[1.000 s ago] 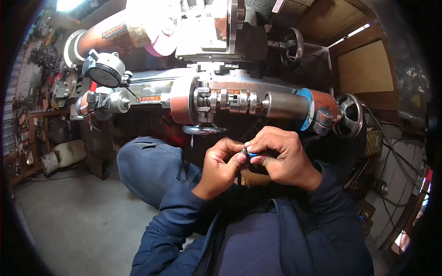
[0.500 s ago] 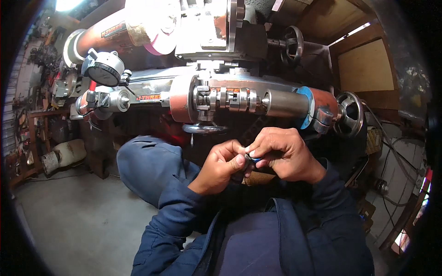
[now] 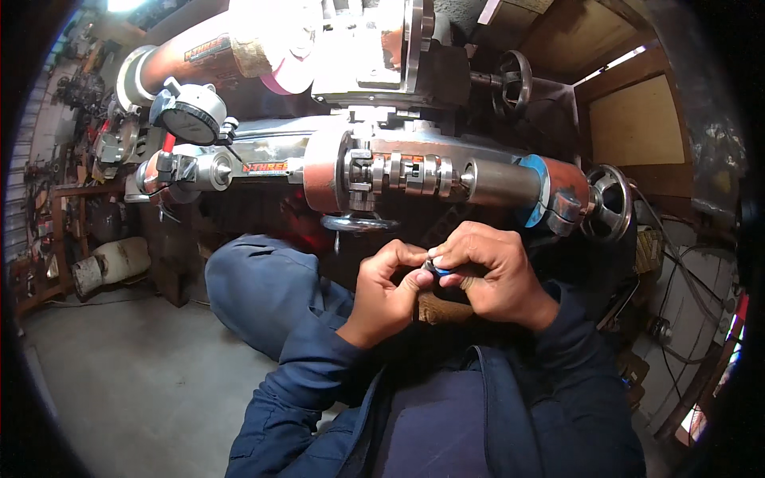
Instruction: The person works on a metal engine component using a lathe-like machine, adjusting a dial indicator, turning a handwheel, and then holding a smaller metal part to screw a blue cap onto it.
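Both hands meet in front of the machine over my lap. A small object with a blue part and a dark, metallic-looking part (image 3: 440, 271) is pinched between their fingertips; fingers hide most of it, so its kind cannot be told. My left hand (image 3: 386, 293) is closed, thumb and forefinger pressed on the dark end. My right hand (image 3: 496, 272) is closed too, its curled fingers on the blue side. Beyond them a shiny metal shaft with several lobes and collars (image 3: 414, 174) sits level in the grinding machine, between a red-brown ring (image 3: 320, 171) and a steel tailstock cylinder (image 3: 504, 183).
A dial gauge (image 3: 191, 115) stands at the machine's left. Handwheels show at the front (image 3: 360, 225), right end (image 3: 612, 203) and back (image 3: 514, 81). The pink-edged grinding wheel (image 3: 291, 76) is behind. A pale cylinder (image 3: 111, 264) lies at left above grey floor (image 3: 151, 358).
The whole view has shifted slightly, so the machine appears a little farther right and lower. Both hands keep their pinch on the small object, with only slight finger movement.
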### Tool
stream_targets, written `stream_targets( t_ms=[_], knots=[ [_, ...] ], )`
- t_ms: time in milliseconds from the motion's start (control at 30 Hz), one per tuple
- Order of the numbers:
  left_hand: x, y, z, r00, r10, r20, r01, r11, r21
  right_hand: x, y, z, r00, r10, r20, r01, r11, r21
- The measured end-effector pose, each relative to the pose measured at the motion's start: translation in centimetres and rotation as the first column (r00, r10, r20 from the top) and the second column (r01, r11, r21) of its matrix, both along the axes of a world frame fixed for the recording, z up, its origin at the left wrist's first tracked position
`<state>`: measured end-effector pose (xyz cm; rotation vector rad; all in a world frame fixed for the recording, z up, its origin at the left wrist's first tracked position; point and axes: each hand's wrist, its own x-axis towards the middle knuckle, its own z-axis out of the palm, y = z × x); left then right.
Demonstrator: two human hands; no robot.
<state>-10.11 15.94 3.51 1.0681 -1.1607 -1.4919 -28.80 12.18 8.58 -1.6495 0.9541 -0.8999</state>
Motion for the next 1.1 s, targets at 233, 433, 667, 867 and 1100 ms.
stream_targets(
  t_ms=[233, 433, 667, 867, 1100],
  knots=[
    [0.9, 0.0, -0.6, 0.711, -0.078, -0.698, 0.415, 0.849, 0.328, -0.8, -1.2, 0.5, 0.963, 0.213, 0.163, -0.227, 0.971, 0.076],
    [0.7, 0.0, -0.3, 0.651, 0.012, -0.759, 0.392, 0.851, 0.35, 0.4, 0.8, 0.5, 0.914, -0.058, 0.401, -0.1, 0.927, 0.363],
    [0.5, 0.1, -0.5, 0.66, 0.016, -0.751, 0.375, 0.859, 0.349, 0.5, 1.2, 0.3, 0.917, -0.102, 0.385, -0.064, 0.916, 0.397],
    [0.3, -0.1, -0.5, 0.641, -0.01, -0.768, 0.393, 0.863, 0.316, 0.2, 1.3, 0.3, 0.923, -0.111, 0.368, -0.055, 0.909, 0.412],
    [0.2, -0.1, -0.7, 0.636, -0.023, -0.772, 0.401, 0.864, 0.305, 0.2, 1.4, 0.5, 0.907, -0.144, 0.397, -0.057, 0.889, 0.454]
  ],
)
